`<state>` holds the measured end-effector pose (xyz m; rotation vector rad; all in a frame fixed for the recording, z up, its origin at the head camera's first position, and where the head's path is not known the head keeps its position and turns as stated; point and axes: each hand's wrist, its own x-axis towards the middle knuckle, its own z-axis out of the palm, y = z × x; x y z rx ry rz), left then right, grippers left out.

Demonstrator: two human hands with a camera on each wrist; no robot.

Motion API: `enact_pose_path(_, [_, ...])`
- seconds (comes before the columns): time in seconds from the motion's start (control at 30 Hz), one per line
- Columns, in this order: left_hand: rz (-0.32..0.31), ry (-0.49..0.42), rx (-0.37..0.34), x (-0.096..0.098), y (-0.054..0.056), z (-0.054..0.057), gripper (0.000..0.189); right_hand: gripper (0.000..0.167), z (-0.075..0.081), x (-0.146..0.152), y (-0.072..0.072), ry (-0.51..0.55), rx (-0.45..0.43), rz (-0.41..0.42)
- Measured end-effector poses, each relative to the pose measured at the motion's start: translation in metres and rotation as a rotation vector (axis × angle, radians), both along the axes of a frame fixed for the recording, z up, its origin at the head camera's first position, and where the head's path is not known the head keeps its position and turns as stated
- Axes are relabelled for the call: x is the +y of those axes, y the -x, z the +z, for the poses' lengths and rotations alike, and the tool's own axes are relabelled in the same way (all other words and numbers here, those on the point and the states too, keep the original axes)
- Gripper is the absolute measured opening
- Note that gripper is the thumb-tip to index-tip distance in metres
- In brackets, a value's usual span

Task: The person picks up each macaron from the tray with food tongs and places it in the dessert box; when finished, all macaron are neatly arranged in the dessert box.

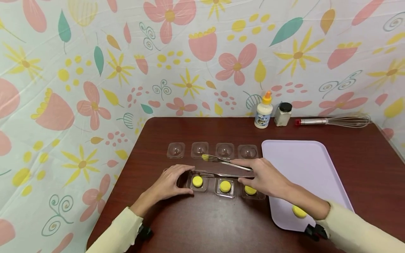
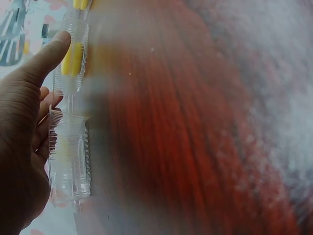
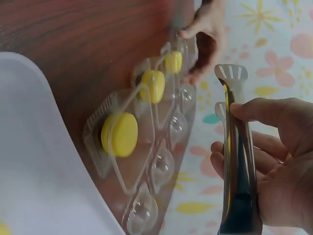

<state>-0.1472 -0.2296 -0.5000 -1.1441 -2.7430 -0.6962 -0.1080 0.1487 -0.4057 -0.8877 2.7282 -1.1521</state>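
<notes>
My left hand (image 1: 171,181) arches at the left end of a row of clear plastic boxes. Its thumb lies at the near side of a box (image 1: 205,189) holding a yellow macaron (image 1: 197,181), the fingers at its far side. In the left wrist view, another clear box (image 2: 71,156) stands by the palm. My right hand (image 1: 264,175) grips metal tongs (image 1: 235,165) over the row, their slotted ends spread apart and holding nothing. Below them are a middle macaron (image 1: 225,186) and a right-hand macaron (image 3: 120,134), each in its own box.
Domed lids (image 1: 224,150) line up behind the boxes. On the right lies a lilac tray (image 1: 297,161) bearing a yellow macaron (image 1: 299,211), partly under my forearm. Along the wall stand a glue-like bottle (image 1: 263,112) and a black-capped jar (image 1: 283,114), beside a whisk (image 1: 335,121).
</notes>
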Motion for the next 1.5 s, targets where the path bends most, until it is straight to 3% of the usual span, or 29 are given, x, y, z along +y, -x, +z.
enact_pose_path(0.2, [0.0,0.006,-0.007,0.001,0.0,0.002,0.086,0.059,0.012,0.025,-0.009,0.004,0.001,-0.057])
enact_pose_path(0.33, [-0.005,0.006,-0.009,0.002,0.0,0.002,0.086,0.061,0.015,0.046,-0.017,0.012,0.067,-0.079])
enact_pose_path(0.5, [-0.008,0.009,-0.019,0.003,0.0,0.003,0.086,0.068,0.013,0.073,-0.028,-0.004,0.181,-0.129])
enact_pose_path(0.77, [-0.016,0.004,-0.041,0.0,0.001,0.004,0.092,0.069,0.005,0.115,-0.05,-0.034,0.235,-0.272])
enact_pose_path(1.0, [0.001,-0.004,-0.065,-0.015,0.003,0.016,0.101,0.081,-0.01,0.147,-0.071,-0.039,0.301,-0.246])
enact_pose_path(1.33, [0.088,-0.013,-0.118,-0.041,0.002,0.031,0.108,0.08,-0.028,0.192,-0.089,-0.019,0.228,-0.24])
enact_pose_path(1.5, [0.157,0.008,-0.19,-0.054,0.001,0.033,0.104,0.077,-0.045,0.215,-0.094,0.033,0.171,-0.232])
